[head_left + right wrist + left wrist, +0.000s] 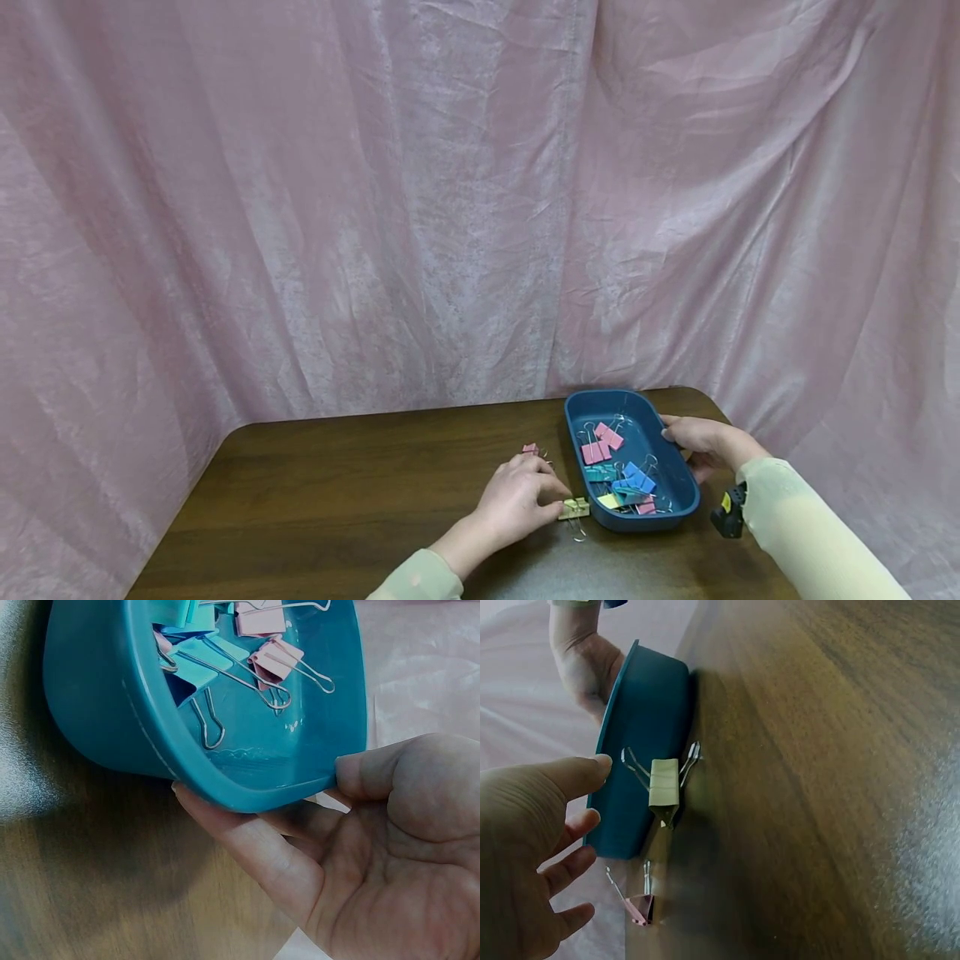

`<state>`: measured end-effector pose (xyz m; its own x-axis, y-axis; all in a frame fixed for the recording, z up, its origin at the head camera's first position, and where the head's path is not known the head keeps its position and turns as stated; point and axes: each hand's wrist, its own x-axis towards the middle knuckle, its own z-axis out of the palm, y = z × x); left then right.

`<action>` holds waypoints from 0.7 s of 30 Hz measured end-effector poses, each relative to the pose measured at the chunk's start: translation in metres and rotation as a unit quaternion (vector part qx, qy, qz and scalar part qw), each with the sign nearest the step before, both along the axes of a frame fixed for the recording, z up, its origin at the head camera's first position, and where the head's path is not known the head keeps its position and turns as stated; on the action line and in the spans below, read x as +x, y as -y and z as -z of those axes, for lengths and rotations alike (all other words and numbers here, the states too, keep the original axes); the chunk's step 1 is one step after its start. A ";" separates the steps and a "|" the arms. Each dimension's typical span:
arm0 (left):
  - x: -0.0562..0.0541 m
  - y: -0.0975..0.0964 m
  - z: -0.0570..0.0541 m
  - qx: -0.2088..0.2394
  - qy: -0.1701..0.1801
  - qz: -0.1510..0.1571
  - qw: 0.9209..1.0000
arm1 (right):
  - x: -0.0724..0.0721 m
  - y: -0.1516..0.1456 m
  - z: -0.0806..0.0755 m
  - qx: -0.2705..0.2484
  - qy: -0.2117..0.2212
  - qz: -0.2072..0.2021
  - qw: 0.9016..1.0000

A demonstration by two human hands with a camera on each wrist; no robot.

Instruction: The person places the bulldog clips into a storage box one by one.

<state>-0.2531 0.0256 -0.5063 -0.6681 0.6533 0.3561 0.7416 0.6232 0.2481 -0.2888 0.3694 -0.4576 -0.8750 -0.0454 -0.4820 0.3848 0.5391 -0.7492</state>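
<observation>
A blue plastic tray (637, 524) on the right of the table holds several binder clips in pink, blue, teal and yellow. My right hand (390, 847) grips its right side, the thumb at the rim and the fingers against the outer wall. Just outside the tray's left wall, a yellow binder clip (664, 782) stands on the table with both wire handles spread. My left hand (517, 496) is beside this clip, thumb and fingers parted; in the left wrist view they look apart from it. A smaller pink binder clip (530, 448) lies farther back, beyond the left fingers.
The brown wooden table (330, 500) stretches to the left. Behind it hangs a pink curtain (450, 208). A small black device (729, 510) is strapped at the right sleeve.
</observation>
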 end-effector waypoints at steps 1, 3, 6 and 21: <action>0.000 -0.001 0.001 -0.001 -0.001 0.000 1.000 | 0.000 0.000 0.000 0.000 0.000 0.000 1.000; 0.001 -0.002 0.002 -0.002 -0.002 0.002 1.000 | 0.000 0.000 0.000 -0.002 0.001 0.001 1.000; 0.002 -0.003 0.004 -0.002 -0.001 0.004 1.000 | 0.000 0.000 0.000 -0.003 0.000 0.001 1.000; 0.008 -0.012 0.002 -0.014 0.028 0.006 0.999 | 0.001 0.001 0.001 -0.002 -0.005 0.006 1.000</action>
